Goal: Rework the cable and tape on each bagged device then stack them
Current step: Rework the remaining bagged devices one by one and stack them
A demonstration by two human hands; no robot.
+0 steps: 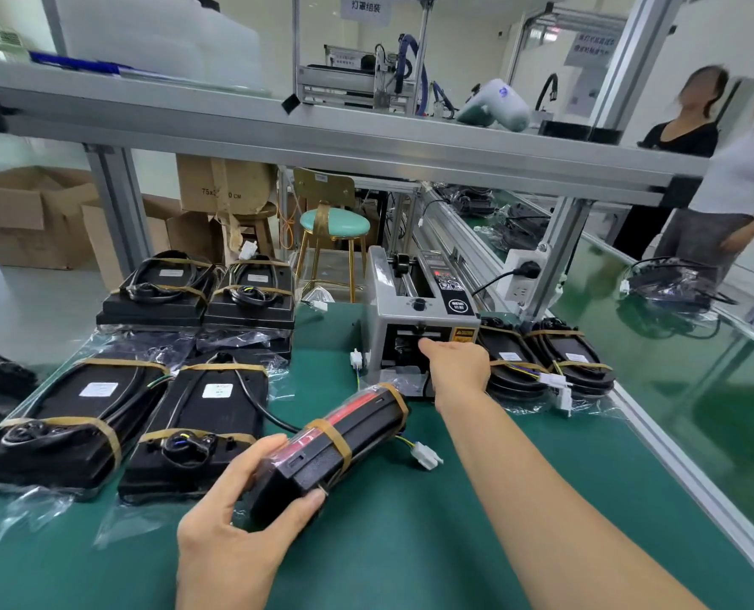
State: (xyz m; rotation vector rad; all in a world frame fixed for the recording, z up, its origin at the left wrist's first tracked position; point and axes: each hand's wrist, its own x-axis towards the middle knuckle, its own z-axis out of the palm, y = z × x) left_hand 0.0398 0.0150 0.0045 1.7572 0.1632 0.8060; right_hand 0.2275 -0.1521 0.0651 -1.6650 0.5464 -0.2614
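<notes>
Our left hand (243, 512) grips the device (322, 451) at six o'clock, two tape bands on; our right hand (456, 365) reaches into the tape dispenser (419, 319) at twelve, fingers hidden, grip unclear. Taped devices stacked at ten o'clock (194, 297) suggest we're midway.

Factory assembly floor. Aluminium-framed workbench (630, 416) with green mat, tape dispenser (419, 314) at its far edge. Cardboard cartons (27, 213) beyond.

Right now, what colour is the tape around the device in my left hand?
Brown tape, seen in the head view.
</notes>
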